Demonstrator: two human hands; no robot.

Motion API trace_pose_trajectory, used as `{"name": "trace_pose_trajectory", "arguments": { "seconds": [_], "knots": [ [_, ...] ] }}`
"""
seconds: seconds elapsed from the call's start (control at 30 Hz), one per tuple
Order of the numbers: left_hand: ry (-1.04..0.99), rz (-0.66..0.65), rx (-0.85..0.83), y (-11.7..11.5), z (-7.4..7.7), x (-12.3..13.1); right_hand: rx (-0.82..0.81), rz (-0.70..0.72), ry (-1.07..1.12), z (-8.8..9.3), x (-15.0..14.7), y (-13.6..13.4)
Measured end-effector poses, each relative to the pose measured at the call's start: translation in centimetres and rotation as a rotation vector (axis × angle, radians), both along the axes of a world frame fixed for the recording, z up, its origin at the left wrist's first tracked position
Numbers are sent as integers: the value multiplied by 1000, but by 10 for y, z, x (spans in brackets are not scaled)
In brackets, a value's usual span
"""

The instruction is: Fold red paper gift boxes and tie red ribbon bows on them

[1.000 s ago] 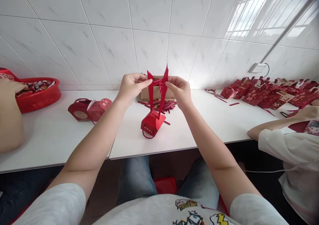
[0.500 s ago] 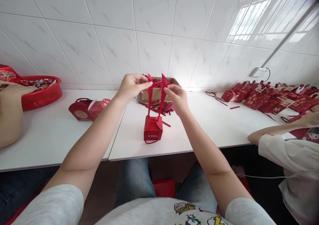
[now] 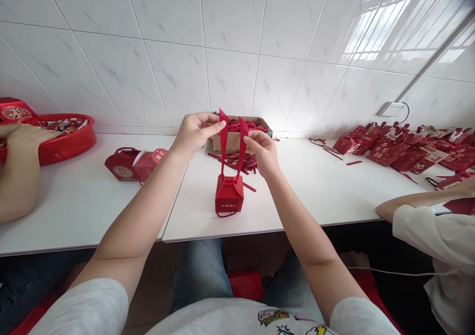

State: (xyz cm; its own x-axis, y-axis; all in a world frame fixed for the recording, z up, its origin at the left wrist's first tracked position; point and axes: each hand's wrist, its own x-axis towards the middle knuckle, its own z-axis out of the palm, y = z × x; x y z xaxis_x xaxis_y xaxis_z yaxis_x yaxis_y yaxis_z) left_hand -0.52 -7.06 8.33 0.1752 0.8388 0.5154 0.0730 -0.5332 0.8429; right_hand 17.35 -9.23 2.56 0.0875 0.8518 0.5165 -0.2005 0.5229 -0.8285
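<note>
A small red gift box (image 3: 229, 195) stands upright on the white table in front of me, with a thin cord loop at its front lower edge. From its top rise the two ends of a red ribbon (image 3: 223, 149), pulled up and apart in a narrow V. My left hand (image 3: 197, 133) pinches the left end between thumb and fingers. The other end is pinched by my right hand (image 3: 262, 149), a little lower. Behind the box lies a pile of dark red ribbons (image 3: 237, 162).
A cardboard box (image 3: 224, 143) of red ribbons stands against the tiled wall. Left are red boxes (image 3: 124, 164) and a red basin (image 3: 67, 147) of sweets, with a co-worker's arm (image 3: 22, 169). Right, many red gift bags (image 3: 389, 144) and another person's arm (image 3: 411, 201).
My right hand has come down slightly with its ribbon end, which now sits lower than the left one. The view has shifted a little; the gift box stays on the table.
</note>
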Motion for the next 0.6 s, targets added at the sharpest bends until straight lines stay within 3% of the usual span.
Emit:
{"name": "trace_pose_trajectory", "arguments": {
  "seconds": [0.6],
  "knots": [
    [46,-6,20,-1,-3,-3,4,-70,46,10,-14,1]
  ]
}}
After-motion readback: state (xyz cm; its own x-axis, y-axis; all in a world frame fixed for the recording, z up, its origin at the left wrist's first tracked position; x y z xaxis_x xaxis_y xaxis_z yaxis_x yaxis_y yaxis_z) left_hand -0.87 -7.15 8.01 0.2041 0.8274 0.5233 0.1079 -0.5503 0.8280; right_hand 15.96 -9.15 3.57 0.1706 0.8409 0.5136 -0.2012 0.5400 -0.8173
